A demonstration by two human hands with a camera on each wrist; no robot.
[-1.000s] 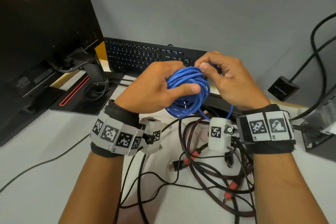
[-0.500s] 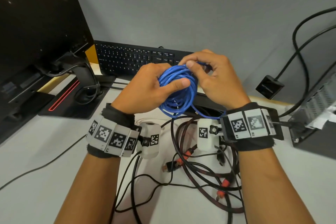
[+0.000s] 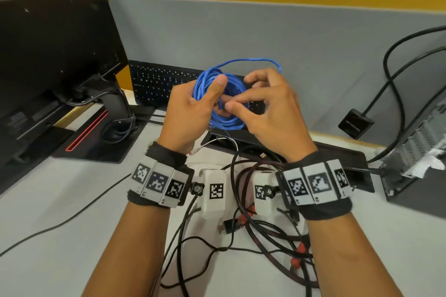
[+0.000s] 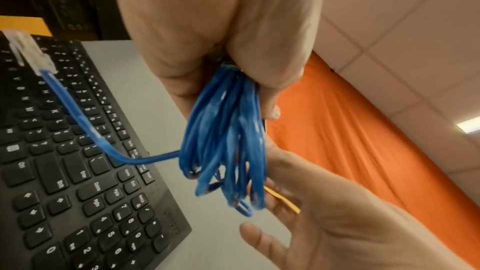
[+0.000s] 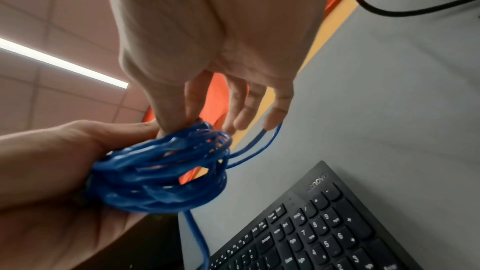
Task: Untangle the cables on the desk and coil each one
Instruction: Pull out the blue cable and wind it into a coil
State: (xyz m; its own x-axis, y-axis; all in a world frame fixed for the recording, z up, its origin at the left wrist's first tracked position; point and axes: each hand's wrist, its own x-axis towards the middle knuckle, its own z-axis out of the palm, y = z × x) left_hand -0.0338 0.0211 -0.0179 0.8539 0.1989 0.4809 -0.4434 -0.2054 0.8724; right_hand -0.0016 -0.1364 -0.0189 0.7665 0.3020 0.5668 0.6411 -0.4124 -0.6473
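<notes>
- Blue cable (image 3: 218, 101): wound into a coil of many turns and held in the air above the desk (image 3: 60, 200), in front of the black keyboard (image 3: 156, 84); one wide loose loop stands up from the top of the coil and arcs over to the right hand; in the left wrist view a free end with a clear plug (image 4: 28, 52) trails out from the coil over the keyboard keys.
- Left hand (image 3: 190, 113): closed round the left side of the coil, thumb pressed across the front of the turns, fingers curled behind; the bundle is gripped firmly, as the left wrist view confirms.
- Right hand (image 3: 268, 113): at the right side of the coil; thumb and forefinger meet at the coil's centre on a strand of the blue cable; the other fingers are loosely bent and spread, the little finger touching the loose loop in the right wrist view.
- Tangled cables (image 3: 263, 231): a heap of black and dark red braided leads with red plug ends lies on the desk below the wrists; not coiled; apart from both hands.
- Surroundings: monitor (image 3: 48, 55) at left on its stand; grey partition (image 3: 265, 38) behind the keyboard; a metal-cased unit (image 3: 415, 152) at the right edge, black leads running up from it.
</notes>
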